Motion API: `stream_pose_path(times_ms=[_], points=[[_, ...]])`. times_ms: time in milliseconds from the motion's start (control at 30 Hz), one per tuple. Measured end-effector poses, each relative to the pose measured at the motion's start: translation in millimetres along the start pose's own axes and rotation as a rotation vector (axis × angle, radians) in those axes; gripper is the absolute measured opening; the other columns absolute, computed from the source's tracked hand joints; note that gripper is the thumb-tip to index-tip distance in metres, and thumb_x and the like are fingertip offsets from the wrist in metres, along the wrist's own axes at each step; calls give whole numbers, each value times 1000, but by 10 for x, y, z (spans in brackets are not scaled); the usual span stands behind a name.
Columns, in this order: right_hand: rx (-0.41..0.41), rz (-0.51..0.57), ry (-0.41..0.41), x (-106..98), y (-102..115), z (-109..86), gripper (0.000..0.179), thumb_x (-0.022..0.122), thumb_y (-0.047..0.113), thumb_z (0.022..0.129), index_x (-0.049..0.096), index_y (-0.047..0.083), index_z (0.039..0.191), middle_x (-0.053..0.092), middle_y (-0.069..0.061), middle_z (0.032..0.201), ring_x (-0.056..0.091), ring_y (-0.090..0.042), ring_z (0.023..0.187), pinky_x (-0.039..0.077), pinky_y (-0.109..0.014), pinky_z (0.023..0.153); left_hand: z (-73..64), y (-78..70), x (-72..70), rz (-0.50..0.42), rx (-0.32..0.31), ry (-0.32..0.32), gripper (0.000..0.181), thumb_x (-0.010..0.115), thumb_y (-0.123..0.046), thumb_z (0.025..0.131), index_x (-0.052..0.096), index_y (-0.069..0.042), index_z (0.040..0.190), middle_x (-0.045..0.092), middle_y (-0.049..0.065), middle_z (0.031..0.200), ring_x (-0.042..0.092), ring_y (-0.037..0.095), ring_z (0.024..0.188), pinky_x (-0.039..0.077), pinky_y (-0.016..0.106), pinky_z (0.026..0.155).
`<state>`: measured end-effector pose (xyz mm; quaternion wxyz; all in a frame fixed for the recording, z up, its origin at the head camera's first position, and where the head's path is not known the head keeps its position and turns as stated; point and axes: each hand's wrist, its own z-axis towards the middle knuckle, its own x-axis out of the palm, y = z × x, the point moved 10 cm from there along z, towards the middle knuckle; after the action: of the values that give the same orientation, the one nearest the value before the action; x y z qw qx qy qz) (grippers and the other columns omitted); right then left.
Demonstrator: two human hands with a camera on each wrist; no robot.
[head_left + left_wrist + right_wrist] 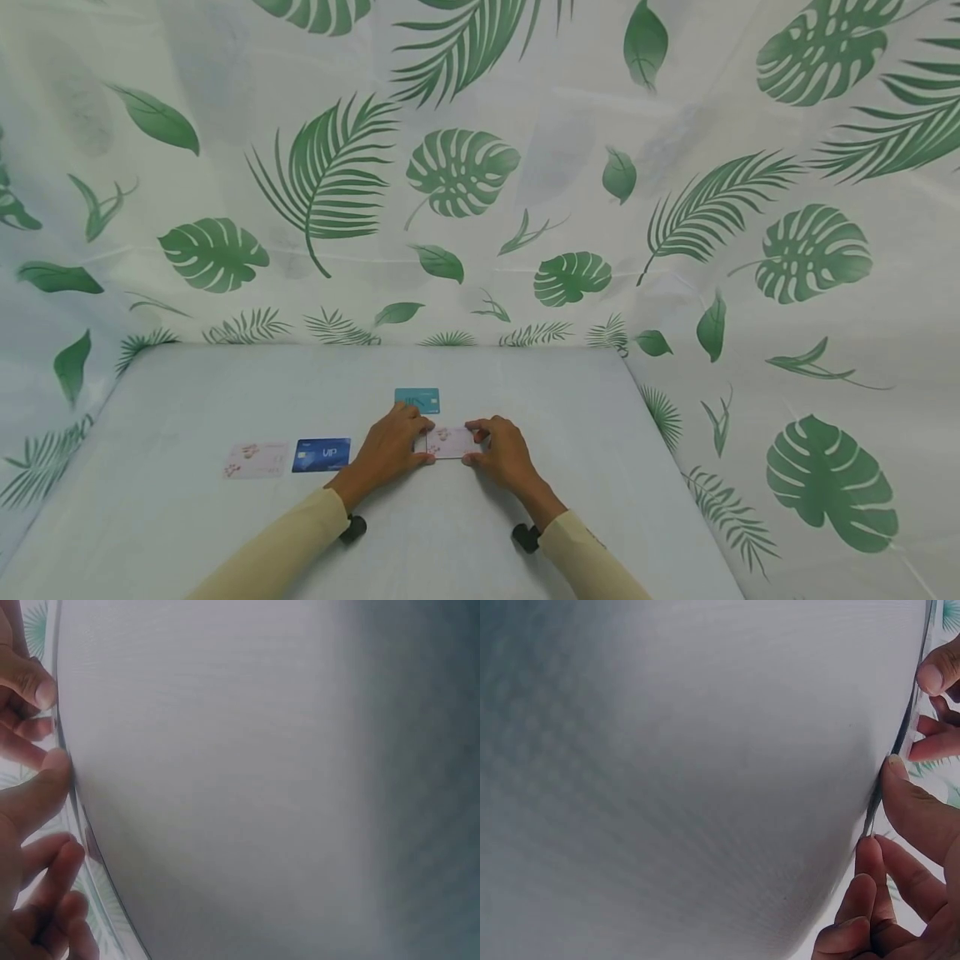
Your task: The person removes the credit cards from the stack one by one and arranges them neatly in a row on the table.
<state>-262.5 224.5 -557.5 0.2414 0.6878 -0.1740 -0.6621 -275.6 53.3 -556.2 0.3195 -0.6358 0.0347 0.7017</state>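
Observation:
Between both hands lies a pale pink floral card, low over the white table or on it; I cannot tell which. My left hand grips its left end, thumb at the near corner and a finger at the far one. At the right end, my right hand holds it the same way, fingers curled. A bit of dark blue shows beside the card's left edge, mostly covered by the left hand. Just beyond the left fingers lies a teal card, partly hidden by them. In both wrist views the fingertips meet near the table's surface, and the card is barely visible.
Left of my left hand, a blue card marked VIP lies flat, with another pink floral card beside it. The white table ends at a leaf-printed curtain at the back and sides.

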Motion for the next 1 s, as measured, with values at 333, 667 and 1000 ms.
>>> stream_pose_path(times_ms=[333,667,1000], points=[[4,2,4,5,3,14,53,94,15,79,76,12,129,67,2,94,52,-13,84,44,-26,73,7,8,-27,4,6,8,55,95,-43,77,79,-14,121,66,-3,99,47,11,90,48,28,79],[20,14,-25,-37,44,143,53,93,20,82,75,16,132,68,2,98,53,-13,84,45,-27,75,10,50,-185,-46,31,-37,58,97,-39,76,76,-13,123,70,0,103,54,14,97,54,36,86],[4,37,-46,-42,138,273,50,91,17,84,74,17,131,70,-1,101,54,-14,84,46,-28,76,33,142,-315,-44,22,-69,58,97,-38,76,75,-13,124,71,0,102,52,14,93,53,34,82]])
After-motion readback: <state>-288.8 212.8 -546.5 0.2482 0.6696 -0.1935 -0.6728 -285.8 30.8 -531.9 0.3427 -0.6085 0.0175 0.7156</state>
